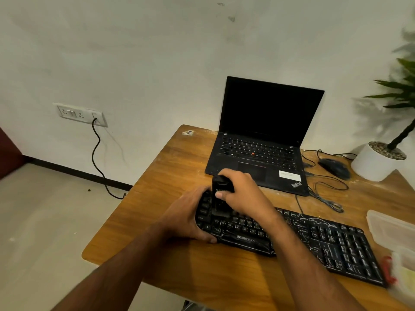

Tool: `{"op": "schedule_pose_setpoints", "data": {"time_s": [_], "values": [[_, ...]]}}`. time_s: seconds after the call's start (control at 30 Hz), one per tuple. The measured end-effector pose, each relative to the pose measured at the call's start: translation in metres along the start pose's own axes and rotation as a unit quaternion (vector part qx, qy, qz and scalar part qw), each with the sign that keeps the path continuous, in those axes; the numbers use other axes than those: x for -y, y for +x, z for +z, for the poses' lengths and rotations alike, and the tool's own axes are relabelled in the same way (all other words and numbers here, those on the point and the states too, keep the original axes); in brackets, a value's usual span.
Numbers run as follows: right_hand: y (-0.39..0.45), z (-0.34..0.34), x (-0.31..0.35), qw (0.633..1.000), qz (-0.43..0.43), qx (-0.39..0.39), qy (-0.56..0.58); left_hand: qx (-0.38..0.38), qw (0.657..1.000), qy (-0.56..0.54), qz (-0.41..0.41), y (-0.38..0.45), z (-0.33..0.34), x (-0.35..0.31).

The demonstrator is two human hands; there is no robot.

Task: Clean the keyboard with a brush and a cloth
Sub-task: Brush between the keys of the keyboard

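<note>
The right hand [241, 191] gripped the black brush [221, 196] upright, bristles down on the left end of the Zebronics keyboard [292, 239], while the left hand [190, 221] clasped that same end, thumb on its front edge. The keyboard's long axis ran away rightward, so the unbrushed keys lay on the right hand's side. Bare table [179, 167] offered room leftward; the ThinkPad laptop [262, 140] crowded just behind.

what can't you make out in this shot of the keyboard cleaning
Head view only:
- Bristles of the black brush: hidden by the right hand gripping it.
- Left end of the keyboard: covered by the left hand.
- Plastic containers: cut off by the right edge, contents blurred.
- No cloth is identifiable.
</note>
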State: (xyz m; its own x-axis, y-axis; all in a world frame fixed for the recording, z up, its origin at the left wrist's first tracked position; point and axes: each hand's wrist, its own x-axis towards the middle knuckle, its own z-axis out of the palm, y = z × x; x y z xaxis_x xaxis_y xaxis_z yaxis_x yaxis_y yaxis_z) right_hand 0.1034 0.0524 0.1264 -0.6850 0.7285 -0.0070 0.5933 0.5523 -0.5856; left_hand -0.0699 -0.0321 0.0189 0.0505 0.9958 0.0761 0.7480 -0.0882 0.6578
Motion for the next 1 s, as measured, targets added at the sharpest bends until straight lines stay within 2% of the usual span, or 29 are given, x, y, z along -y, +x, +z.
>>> {"op": "schedule_pose_setpoints", "data": {"time_s": [0.1,0.23,0.33,0.4,0.57,0.63,0.8,0.93,1.0], "values": [[-0.004,0.01,-0.005,0.999,0.004,0.026,0.019,-0.003,1.0,-0.003,0.003,0.001,-0.001,-0.001],[-0.003,-0.005,-0.012,0.998,0.037,0.039,-0.042,0.004,1.0,0.007,-0.01,0.001,0.001,0.001],[-0.002,-0.006,-0.008,1.0,0.022,-0.006,0.011,0.002,1.0,0.009,-0.001,0.001,0.0,0.001],[-0.005,0.004,-0.007,0.999,0.016,0.001,0.046,0.002,1.0,0.006,-0.001,0.001,0.0,0.0],[-0.007,-0.006,-0.012,0.997,0.054,0.051,-0.028,0.005,1.0,0.009,-0.015,0.001,0.0,0.0],[-0.004,-0.012,-0.007,0.997,0.039,0.039,-0.049,0.004,1.0,0.01,-0.015,0.001,0.0,0.0],[-0.007,0.013,-0.001,1.0,0.0,0.012,0.015,-0.005,1.0,0.009,0.005,0.001,0.0,0.0],[-0.005,-0.001,-0.011,0.996,0.04,0.083,0.012,-0.002,1.0,0.009,0.0,0.002,0.001,0.0],[-0.001,-0.01,-0.01,0.995,0.039,0.085,0.027,0.001,1.0,0.007,-0.001,0.002,0.001,0.002]]}}
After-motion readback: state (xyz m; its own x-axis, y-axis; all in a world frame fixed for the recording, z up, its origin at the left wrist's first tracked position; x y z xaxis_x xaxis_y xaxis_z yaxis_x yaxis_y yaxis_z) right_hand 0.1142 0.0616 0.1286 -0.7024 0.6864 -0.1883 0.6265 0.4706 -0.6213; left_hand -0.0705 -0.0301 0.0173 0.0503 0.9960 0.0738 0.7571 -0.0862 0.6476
